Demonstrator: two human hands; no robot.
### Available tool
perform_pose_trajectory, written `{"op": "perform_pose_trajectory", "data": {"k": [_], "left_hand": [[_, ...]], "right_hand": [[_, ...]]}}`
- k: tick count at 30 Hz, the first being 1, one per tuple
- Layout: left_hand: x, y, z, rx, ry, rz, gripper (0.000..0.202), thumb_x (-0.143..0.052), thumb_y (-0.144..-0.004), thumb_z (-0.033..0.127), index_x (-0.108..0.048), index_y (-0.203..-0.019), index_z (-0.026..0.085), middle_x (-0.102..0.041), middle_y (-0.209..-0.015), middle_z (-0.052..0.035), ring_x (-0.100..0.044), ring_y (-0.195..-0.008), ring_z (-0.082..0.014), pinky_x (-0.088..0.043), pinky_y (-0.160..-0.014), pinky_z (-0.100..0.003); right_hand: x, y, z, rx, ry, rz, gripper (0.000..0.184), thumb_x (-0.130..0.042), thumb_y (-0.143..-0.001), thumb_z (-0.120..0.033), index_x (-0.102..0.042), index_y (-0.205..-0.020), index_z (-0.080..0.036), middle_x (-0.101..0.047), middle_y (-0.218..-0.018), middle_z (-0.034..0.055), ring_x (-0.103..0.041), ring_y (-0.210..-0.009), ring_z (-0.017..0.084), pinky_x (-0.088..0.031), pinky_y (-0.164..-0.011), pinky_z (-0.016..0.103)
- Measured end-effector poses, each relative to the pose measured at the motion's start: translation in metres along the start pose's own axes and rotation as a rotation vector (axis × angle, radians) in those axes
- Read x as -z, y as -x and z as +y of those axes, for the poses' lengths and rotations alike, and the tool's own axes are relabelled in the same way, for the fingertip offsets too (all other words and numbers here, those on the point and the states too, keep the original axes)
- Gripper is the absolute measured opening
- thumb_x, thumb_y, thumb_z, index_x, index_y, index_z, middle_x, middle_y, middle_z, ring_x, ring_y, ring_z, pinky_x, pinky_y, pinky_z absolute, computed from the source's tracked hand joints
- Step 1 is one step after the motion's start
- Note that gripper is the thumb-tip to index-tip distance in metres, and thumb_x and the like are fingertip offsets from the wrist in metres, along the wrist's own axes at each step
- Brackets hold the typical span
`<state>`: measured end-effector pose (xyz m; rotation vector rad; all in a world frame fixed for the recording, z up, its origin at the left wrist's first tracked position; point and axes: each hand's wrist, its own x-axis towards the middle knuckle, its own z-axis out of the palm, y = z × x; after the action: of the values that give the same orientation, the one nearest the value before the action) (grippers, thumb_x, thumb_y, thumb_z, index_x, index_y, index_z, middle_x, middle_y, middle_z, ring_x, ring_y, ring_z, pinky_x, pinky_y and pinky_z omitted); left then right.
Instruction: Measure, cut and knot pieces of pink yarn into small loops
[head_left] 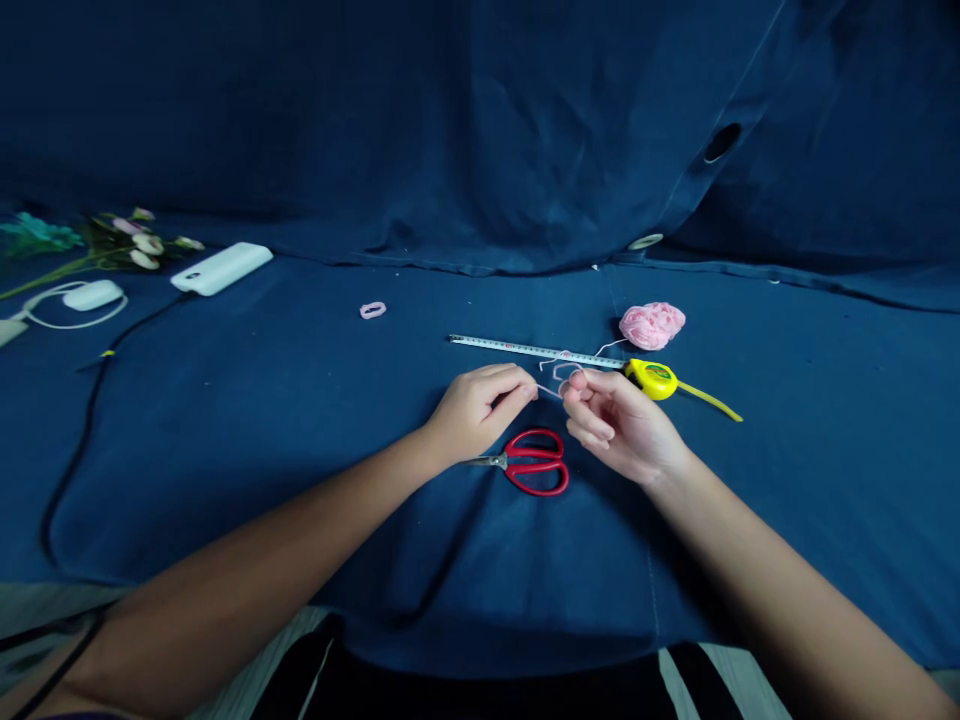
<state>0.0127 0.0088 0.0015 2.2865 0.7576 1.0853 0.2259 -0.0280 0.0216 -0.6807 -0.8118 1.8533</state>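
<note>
Okay, my left hand [480, 412] is closed in a small pinch, with a thin strand of pink yarn [546, 391] coming out of it toward my right hand [615, 425]. That right hand is half curled, thumb pressed to the fingertips, and the yarn makes loose loops around them. I can't tell how many turns there are or how tightly they sit. More of the yarn seems to run back to a ball of pink yarn [652, 325], which lies just past a yellow tape measure [651, 379], its metal blade [536, 351] stretched out just behind my hands.

The strand should weigh almost nothing and has no stiffness, so it'll go limp the moment I ease off, and the best hold is a firm pinch between thumb and forefinger, close to the loops. The ball looks soft and squashy - I could grab it anywhere.

Red-handled scissors [534, 463] lie right below my hands, blades pointing left, and a small pink loop [373, 310] sits further off on the dark blue cloth [787, 520]. Away to the left are a white power bank [221, 268] and some fake flowers [135, 240] - a black cable [88, 430] trails down from there
</note>
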Motion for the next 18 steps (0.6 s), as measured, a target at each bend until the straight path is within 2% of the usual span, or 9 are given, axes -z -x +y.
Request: {"op": "perform_pose_trajectory", "data": {"k": [4,8,13,18], "left_hand": [[0.004,0.001,0.004,-0.066,-0.111,0.063,0.022,-0.050,-0.106,0.024,-0.068,-0.095,0.018,-0.070,-0.087,-0.0031,-0.064,-0.082,-0.0159,-0.049,-0.079,-0.031],[0.006,0.002,0.008,-0.108,-0.217,0.073,0.022,-0.049,-0.106,0.024,-0.069,-0.097,0.019,-0.069,-0.086,-0.0030,-0.063,-0.081,-0.0163,-0.048,-0.078,-0.031],[0.004,0.003,0.009,-0.145,-0.263,0.070,0.024,-0.049,-0.106,0.025,-0.072,-0.100,0.021,-0.071,-0.089,-0.0025,-0.064,-0.084,-0.0165,-0.049,-0.079,-0.031],[0.005,0.002,0.009,-0.147,-0.309,0.007,0.029,-0.046,-0.108,0.027,-0.073,-0.099,0.022,-0.070,-0.088,-0.0026,-0.064,-0.084,-0.0163,-0.048,-0.076,-0.030]], "right_hand": [[0.002,0.000,0.001,-0.055,0.044,-0.057,0.020,-0.062,-0.091,-0.024,-0.071,-0.075,-0.015,-0.054,-0.060,-0.0038,-0.021,-0.040,0.004,-0.020,-0.041,0.022],[0.004,0.000,0.002,-0.085,0.118,-0.051,0.020,-0.060,-0.088,-0.022,-0.064,-0.070,-0.016,-0.048,-0.057,-0.0046,-0.024,-0.040,0.005,-0.020,-0.044,0.024],[0.003,0.001,0.006,-0.091,0.237,0.013,0.019,-0.062,-0.086,-0.024,-0.062,-0.068,-0.016,-0.048,-0.057,-0.0030,-0.027,-0.044,0.006,-0.018,-0.047,0.026],[0.002,0.001,0.011,-0.066,0.365,0.084,0.018,-0.064,-0.085,-0.023,-0.067,-0.070,-0.013,-0.057,-0.064,0.0025,-0.036,-0.050,0.008,-0.016,-0.049,0.026]]}}
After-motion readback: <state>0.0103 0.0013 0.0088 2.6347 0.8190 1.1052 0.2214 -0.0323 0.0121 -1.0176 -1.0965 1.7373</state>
